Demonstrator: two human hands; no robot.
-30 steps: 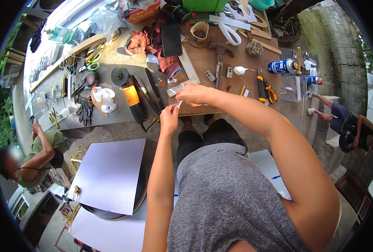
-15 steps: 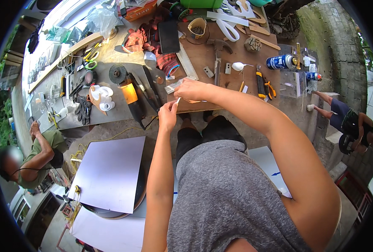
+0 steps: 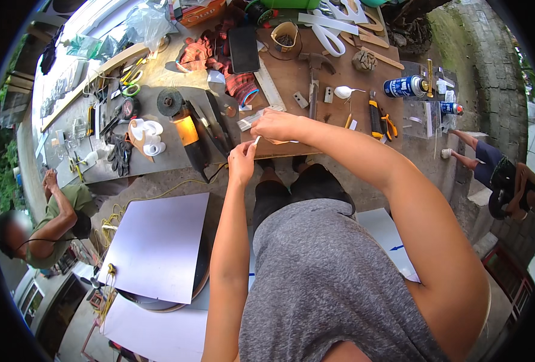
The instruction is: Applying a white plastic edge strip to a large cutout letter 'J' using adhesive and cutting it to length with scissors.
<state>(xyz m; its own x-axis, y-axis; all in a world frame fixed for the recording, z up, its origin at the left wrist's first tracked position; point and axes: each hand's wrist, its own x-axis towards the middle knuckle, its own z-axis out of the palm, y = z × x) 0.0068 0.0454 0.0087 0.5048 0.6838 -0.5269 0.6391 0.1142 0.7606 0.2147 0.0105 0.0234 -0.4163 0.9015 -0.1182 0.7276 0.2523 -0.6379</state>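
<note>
My left hand point(image 3: 241, 160) is pinched on a small white strip point(image 3: 256, 140) at the front edge of the workbench point(image 3: 153, 166). Just beyond it, my right hand point(image 3: 273, 125) is closed with its fingers drawn together. The back of that hand hides what it grips, if anything. A pale flat piece point(image 3: 247, 121) lies beside the right fingers, with a long light-coloured bar point(image 3: 270, 89) behind it. To the left of my hands rest an angle grinder point(image 3: 190, 142) with an orange patch and dark long-handled tools point(image 3: 218, 123).
Around the bench are a hammer point(image 3: 314, 90), black-and-orange pliers point(image 3: 375, 118), a blue can point(image 3: 405, 87), a dark phone point(image 3: 244, 50), a red glove point(image 3: 241, 88) and white cut-out shapes point(image 3: 327, 40). White sheets point(image 3: 156, 247) lie low at left. A person point(image 3: 56, 223) sits at left; another point(image 3: 502, 172) is at right.
My hands stay close together in nearly the same place, the white strip still in the left fingers. The view has shifted slightly. The person at left has raised their hands a little.
</note>
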